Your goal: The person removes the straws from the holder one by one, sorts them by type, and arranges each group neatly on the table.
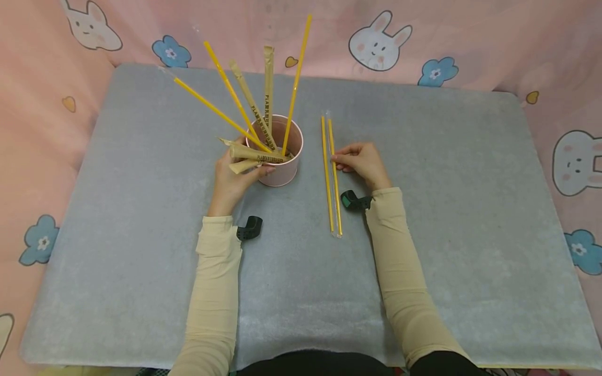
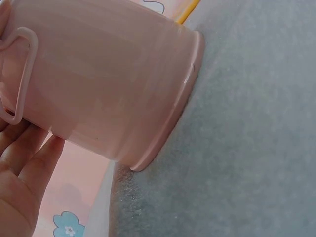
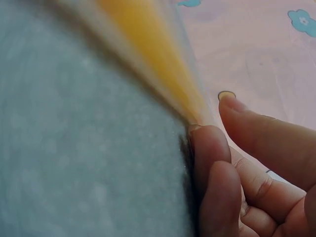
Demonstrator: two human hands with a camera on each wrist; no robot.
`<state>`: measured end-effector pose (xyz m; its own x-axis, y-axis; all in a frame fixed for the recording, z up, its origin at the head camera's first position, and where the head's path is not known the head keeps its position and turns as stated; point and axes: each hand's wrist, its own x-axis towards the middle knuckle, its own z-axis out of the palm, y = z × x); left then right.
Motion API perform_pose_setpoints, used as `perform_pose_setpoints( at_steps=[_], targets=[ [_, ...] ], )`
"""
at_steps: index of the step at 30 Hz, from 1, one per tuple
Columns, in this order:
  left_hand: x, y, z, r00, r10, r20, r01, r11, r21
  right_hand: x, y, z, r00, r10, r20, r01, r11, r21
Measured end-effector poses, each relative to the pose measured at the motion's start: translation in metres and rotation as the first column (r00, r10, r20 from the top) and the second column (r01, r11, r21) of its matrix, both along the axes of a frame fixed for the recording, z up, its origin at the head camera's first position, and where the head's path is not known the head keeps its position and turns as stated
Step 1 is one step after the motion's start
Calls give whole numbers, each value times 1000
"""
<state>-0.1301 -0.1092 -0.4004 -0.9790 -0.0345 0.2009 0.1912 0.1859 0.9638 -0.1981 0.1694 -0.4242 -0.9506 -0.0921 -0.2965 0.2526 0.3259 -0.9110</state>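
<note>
My left hand (image 1: 230, 180) grips a pink metal bucket (image 1: 277, 177) from its left side, thumb at the front. In the left wrist view the fingers lie against the bucket's wall (image 2: 98, 84), close to its wire handle (image 2: 30, 74). Wrapped straws lean out of the bucket: yellow ones (image 1: 295, 86) and paper-wrapped ones (image 1: 268, 78) with printing. To the right lie two long yellow straws (image 1: 326, 177) in clear wrapping, nearly side by side. My right hand (image 1: 362, 162) pinches the right-hand straw (image 1: 336, 193) near its middle, thumb and fingertips on either side of it.
A grey cloth-covered table (image 1: 470, 235) extends around both hands. Behind it hangs a pink curtain (image 1: 470, 31) with rabbits and blue flowers. Black wrist cameras (image 1: 250, 228) sit on both forearms. The straws spread beyond the bucket's rim to the left and back.
</note>
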Motion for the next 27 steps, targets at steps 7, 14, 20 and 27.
perform_pose_setpoints(
  at_steps=[7,14,20,27],
  targets=[
    [10,4,25,1000,-9,28,9,1000,-8,0,1,0,1000,11,-5,-11,1000,2],
    [3,2,8,1000,-6,-1,6,1000,2,1,2,-1,1000,10,-5,-10,1000,-16],
    [-4,-1,-9,1000,0,-10,1,1000,22,1,2,-1,1000,12,-12,-13,1000,-18],
    [-4,-1,-10,1000,1,-13,-1,1000,28,1,1,0,1000,8,-10,-8,999,-35]
  ],
)
